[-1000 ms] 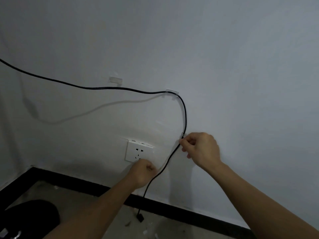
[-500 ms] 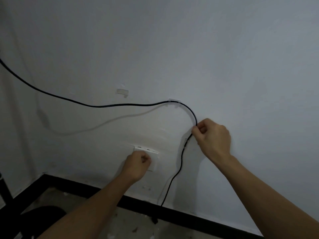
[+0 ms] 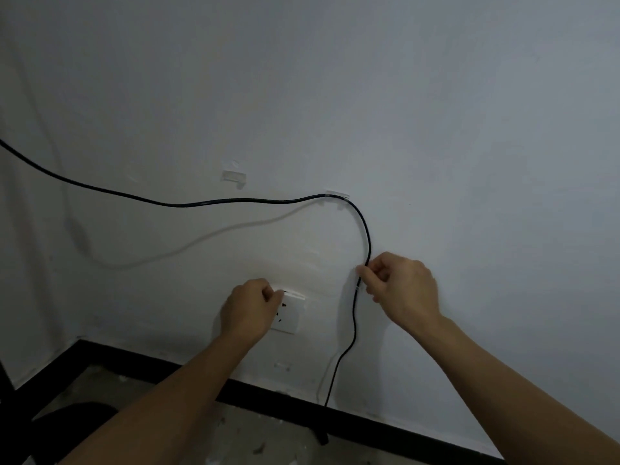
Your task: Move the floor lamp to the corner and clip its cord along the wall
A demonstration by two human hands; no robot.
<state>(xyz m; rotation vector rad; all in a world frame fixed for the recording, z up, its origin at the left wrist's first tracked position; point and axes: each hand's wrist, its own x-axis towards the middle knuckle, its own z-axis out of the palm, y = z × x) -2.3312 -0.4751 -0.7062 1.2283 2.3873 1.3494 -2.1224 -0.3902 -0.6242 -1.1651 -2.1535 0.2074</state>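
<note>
A black lamp cord runs from the left edge across the white wall, passes through a clear clip, bends down and hangs to the floor. My right hand pinches the cord just below the bend, beside a small clear clip on the wall. My left hand is a closed fist resting against the white wall socket, holding nothing I can see. Another clear clip sits bare above the cord. The lamp's dark base shows at bottom left.
A black skirting strip runs along the foot of the wall. The room corner lies at the left, with a dark upright edge at the frame's border. One more small clip sits low under the socket. The floor is dusty concrete with debris.
My right hand slid up the cord, then came back down a little toward the small clip. My left fist rose from below the socket onto it. The view tilted and shifted.
</note>
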